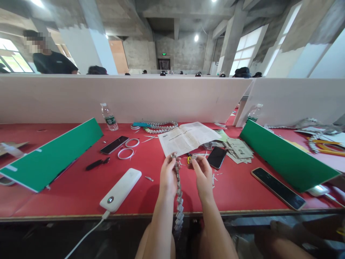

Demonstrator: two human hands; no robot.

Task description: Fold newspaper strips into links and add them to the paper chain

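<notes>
A zigzag chain of folded paper strips [179, 205] hangs from my left hand [168, 174] down past the table's front edge. The fingers of that hand are closed round the chain's upper end. My right hand [202, 174] pinches a small folded paper piece [194, 157] a short way to the right, apart from the chain. Behind the fingers, a yellow and black tool handle [189, 158] is partly hidden. A printed paper sheet [185, 138] lies just beyond both hands, and a black phone [217, 157] rests to the right of them.
Left lie a white power bank [121, 190] with a cable, tape rolls [125, 154] and another phone [114, 144]. Right are stacked paper pieces [239, 149] and a large phone [279, 189]. Green boards [59, 154] flank the red table [88, 196]. A bottle [110, 118] stands behind.
</notes>
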